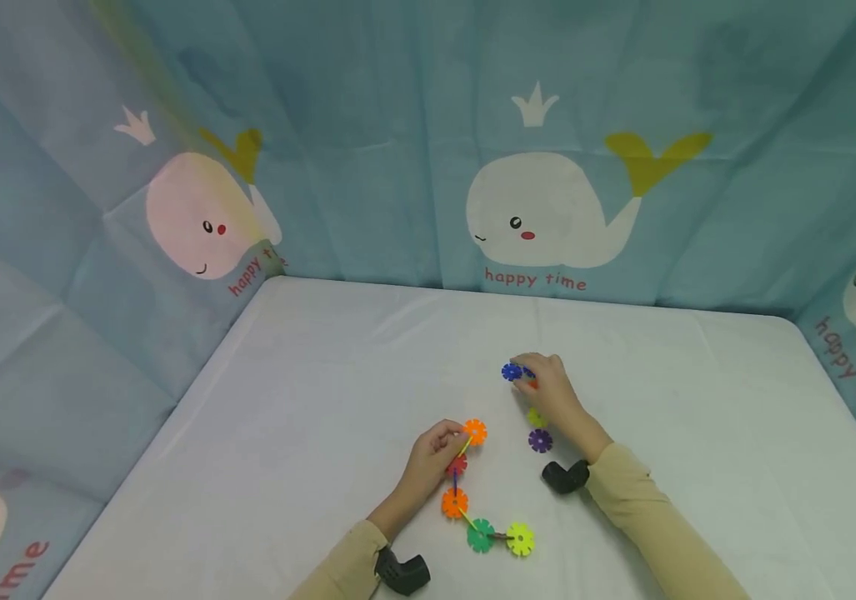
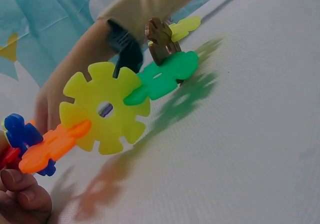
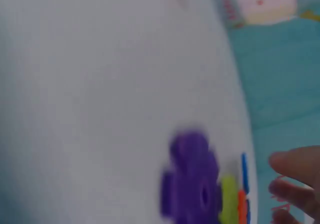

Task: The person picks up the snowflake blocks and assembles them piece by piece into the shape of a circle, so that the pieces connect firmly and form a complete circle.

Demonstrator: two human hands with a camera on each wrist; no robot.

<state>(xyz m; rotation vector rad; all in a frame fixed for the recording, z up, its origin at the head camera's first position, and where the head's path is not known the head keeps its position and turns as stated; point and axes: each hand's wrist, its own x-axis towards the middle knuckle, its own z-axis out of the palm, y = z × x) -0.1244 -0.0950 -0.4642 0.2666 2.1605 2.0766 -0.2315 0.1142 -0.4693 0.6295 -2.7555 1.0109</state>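
In the head view my left hand (image 1: 428,457) pinches the upper part of a chain of notched interlocking discs. The chain runs from an orange disc (image 1: 476,432) through a red disc (image 1: 458,465) and a green disc (image 1: 481,535) to a yellow one (image 1: 521,540). Shadows beneath it in the left wrist view show part of it raised. My right hand (image 1: 548,382) is over a second group, whose blue disc (image 1: 511,372) shows beside the fingertips. The right wrist view shows those fingers (image 3: 295,166) apart from the pieces. A purple disc (image 3: 192,181) appears blurred there.
The pieces are on a white-covered table (image 1: 307,400). Blue curtains (image 1: 382,150) printed with whales surround its back and sides. Two black devices stand out at the wrists, one by the left sleeve (image 1: 402,572), another near the right sleeve (image 1: 633,475).
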